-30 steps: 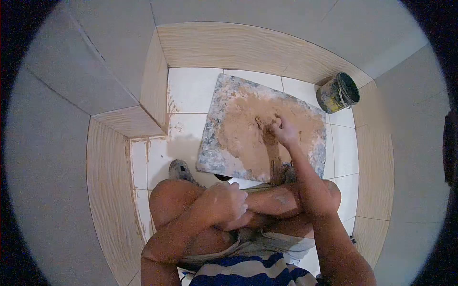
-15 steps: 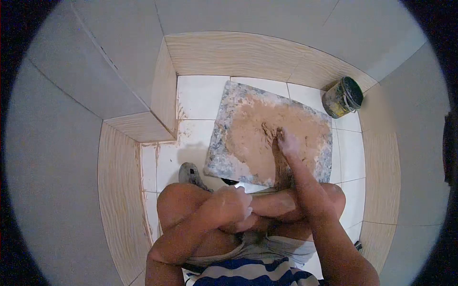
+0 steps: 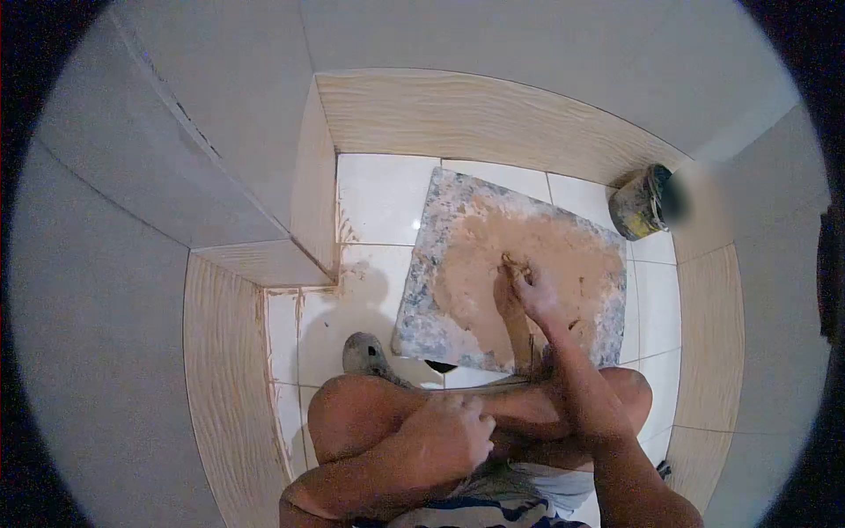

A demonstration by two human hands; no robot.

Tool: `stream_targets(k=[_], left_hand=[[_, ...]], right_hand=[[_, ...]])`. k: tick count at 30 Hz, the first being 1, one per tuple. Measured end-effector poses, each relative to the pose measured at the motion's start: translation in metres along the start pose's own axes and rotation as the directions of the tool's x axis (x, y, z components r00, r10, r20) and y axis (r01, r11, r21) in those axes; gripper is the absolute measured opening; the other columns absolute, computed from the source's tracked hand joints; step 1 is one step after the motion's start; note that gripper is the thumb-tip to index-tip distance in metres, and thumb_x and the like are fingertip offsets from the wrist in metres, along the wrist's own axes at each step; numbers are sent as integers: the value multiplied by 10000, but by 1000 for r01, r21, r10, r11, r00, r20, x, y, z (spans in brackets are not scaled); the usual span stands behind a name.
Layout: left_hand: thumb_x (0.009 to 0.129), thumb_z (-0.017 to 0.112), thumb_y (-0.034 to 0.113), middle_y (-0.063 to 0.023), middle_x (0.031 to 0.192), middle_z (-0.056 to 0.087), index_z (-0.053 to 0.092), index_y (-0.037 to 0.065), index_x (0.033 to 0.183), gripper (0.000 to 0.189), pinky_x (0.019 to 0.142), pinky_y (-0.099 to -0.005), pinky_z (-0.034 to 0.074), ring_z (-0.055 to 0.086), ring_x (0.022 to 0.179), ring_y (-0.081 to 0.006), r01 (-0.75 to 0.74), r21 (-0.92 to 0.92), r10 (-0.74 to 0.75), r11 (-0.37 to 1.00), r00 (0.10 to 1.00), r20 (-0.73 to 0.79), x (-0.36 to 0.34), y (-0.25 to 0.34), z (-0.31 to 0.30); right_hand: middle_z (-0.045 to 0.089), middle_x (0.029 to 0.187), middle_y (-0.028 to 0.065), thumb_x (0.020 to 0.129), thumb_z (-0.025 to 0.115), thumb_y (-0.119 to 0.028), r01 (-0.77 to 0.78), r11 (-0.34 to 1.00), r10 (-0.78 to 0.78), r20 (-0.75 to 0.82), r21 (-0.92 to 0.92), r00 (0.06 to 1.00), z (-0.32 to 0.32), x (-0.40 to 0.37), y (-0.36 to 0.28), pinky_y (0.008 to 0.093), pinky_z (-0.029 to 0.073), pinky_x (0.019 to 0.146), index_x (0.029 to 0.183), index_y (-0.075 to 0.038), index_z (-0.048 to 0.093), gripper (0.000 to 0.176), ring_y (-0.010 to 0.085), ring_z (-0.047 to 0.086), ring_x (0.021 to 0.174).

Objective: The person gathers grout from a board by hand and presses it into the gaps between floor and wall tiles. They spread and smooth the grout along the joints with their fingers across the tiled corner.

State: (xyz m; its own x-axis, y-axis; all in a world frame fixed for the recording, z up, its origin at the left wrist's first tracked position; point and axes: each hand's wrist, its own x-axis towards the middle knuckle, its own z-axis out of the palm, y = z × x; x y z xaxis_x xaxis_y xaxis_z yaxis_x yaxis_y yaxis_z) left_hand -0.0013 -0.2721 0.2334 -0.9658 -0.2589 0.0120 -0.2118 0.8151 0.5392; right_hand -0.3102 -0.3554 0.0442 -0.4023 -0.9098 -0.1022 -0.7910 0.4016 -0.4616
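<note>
Orange-brown spread mix (image 3: 471,277), beneath your right hand (image 3: 539,295), fingers bunched, on flat grey-mottled board (image 3: 421,321); your left hand (image 3: 459,431), curled, well apart; either grip unclear.

I've got tan-brown paste-like material (image 3: 471,304) spread unevenly, roughed up mid-patch, across a grey-and-white mottled, four-cornered rigid board (image 3: 415,317). I see the board skewed on white floor tiles (image 3: 378,198), its left margin mostly uncoated.

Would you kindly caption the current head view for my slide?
Right hand at brown mix spread on a stained board; left hand near the legs.
</note>
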Motion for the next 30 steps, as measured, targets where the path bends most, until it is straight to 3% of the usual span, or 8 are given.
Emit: stream_targets(k=[2,6,10,16,20,26,28,30], left_hand=[[833,561,282,-161,873,605,629,11,888,285,724,-414,483,590,846,-299,44,-38,-44,998,999,21,-3,8,-13],[843,553,282,-154,881,570,599,13,921,284,707,-414,477,569,817,-300,49,-134,-38,990,996,80,-5,7,-30],[865,533,297,-143,873,548,581,27,942,285,696,-415,486,558,793,-295,-48,-123,64,991,989,136,-6,-11,-44],[860,492,203,-273,1148,530,502,-14,1242,439,1006,-484,324,482,1106,-387,175,-427,-122,887,981,149,-13,-22,-52],[856,487,160,-238,1142,547,424,4,1310,484,1001,-463,338,498,1097,-345,196,-416,-212,888,977,7,-19,-16,-28],[855,488,154,-147,1201,535,525,19,1216,388,974,-406,384,493,1124,-312,102,-250,-30,963,960,277,-5,-19,-47],[853,487,169,-154,1224,505,552,5,1171,363,975,-412,382,463,1151,-317,382,-602,-304,701,924,233,-2,-11,-49],[852,490,181,-160,1238,496,542,1,1181,378,989,-413,373,444,1176,-312,521,-576,-415,630,853,317,0,3,-41]], right_hand=[[602,750,141,859,584,-258,145,945,-152,1,292,988,4,4,-54,342,451,626,1111,-60,587,321,173,582,683],[645,820,171,837,547,-231,49,765,-296,283,642,912,40,44,-156,392,489,716,1137,-82,547,334,283,623,746],[646,935,184,824,555,-248,443,850,-512,251,284,821,79,98,-239,377,503,780,1257,-163,499,445,311,638,852],[618,1090,202,809,540,-274,512,841,-542,277,177,794,148,185,-294,442,451,908,1271,-146,494,481,368,578,1034],[565,1209,194,814,546,-282,555,767,-636,263,323,726,175,208,-301,404,405,989,1314,-108,455,537,337,521,1148],[562,1196,227,796,572,-289,616,787,-540,531,43,653,144,188,-324,411,424,953,1369,-44,349,663,342,549,1100],[545,1205,262,786,577,-274,641,766,-490,602,-48,630,152,186,-327,420,409,959,1384,-29,315,698,359,554,1079],[617,1102,219,783,605,-335,752,649,-531,637,-120,559,158,183,-329,410,504,798,1351,46,286,754,325,617,981]])
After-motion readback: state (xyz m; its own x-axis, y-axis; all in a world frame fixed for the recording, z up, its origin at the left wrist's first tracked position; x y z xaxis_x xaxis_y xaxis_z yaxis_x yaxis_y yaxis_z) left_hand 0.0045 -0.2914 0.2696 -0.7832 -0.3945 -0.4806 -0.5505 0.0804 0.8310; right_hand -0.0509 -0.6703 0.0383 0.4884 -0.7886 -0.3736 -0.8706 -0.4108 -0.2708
